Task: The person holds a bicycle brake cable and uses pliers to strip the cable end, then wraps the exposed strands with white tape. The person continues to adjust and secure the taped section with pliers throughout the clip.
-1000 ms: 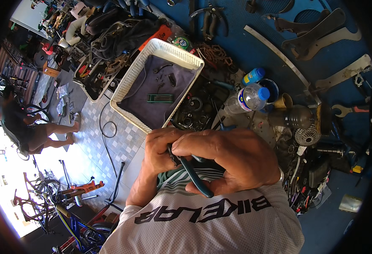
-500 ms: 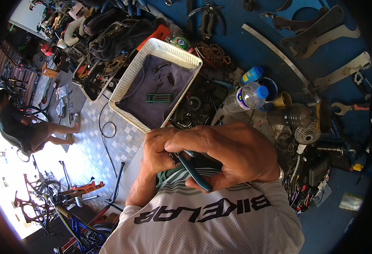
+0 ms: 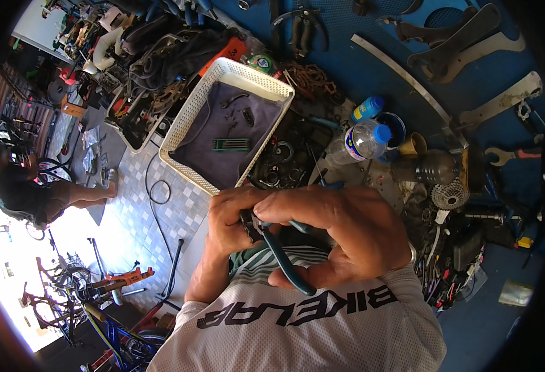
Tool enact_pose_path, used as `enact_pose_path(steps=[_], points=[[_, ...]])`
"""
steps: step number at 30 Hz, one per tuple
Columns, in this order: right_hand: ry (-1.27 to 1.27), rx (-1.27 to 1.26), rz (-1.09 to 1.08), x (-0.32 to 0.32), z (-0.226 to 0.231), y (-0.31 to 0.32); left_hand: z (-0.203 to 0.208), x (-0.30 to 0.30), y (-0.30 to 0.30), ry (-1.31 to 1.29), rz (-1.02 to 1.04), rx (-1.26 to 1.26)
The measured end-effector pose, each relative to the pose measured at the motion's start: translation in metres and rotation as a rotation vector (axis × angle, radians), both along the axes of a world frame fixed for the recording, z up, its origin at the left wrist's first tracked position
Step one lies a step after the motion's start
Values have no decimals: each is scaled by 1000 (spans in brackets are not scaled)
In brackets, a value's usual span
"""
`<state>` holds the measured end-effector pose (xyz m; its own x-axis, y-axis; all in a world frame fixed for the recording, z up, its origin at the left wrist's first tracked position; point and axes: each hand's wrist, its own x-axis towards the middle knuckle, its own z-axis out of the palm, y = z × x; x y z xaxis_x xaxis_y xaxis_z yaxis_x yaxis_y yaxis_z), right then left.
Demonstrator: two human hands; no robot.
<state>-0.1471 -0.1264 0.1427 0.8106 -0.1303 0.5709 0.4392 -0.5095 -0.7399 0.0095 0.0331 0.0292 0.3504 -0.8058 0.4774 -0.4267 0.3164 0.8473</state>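
Note:
My right hand [image 3: 362,232] is wrapped around pliers [image 3: 285,263] with dark green handles, one handle lying across the palm side and the other partly hidden under the fingers. The plier head meets a small dark metal part [image 3: 251,228] with a notched edge. My left hand [image 3: 226,214] pinches that part, and its exact kind cannot be made out. Both hands are together in front of my shirt, close to the near corner of a cream plastic basket [image 3: 188,111]. On the grey cloth [image 3: 207,146] in the basket lie a green folding tool set [image 3: 231,144] and several small dark parts.
Right of the basket, a clear bottle with a blue cap [image 3: 368,139], a small blue bottle [image 3: 368,109] and a cassette sprocket [image 3: 450,196] crowd the bench. Tools hang on the blue board [image 3: 359,68]. Bicycles [image 3: 98,310] and another person [image 3: 30,186] are at left.
The plier handles are spread wider apart, and more of the dark metal part shows between my hands. The other person at left has shifted position slightly.

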Motion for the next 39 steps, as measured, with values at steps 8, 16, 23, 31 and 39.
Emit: enact_pose_path(steps=[8, 16, 23, 31, 39], points=[[-111, 15, -77, -3, -5, 2, 9, -4, -3, -87, 64, -102], [-43, -21, -43, 0, -8, 7, 18, -5, -3, -120, 72, -75], [34, -68, -30, 2, -5, 9, 19, -3, 2, -152, 73, 19], [25, -73, -17, 2, -4, 8, 16, -2, 2, -148, 71, -5], [98, -78, 20, -3, -4, 11, 16, 1, 0, -41, -23, 67]])
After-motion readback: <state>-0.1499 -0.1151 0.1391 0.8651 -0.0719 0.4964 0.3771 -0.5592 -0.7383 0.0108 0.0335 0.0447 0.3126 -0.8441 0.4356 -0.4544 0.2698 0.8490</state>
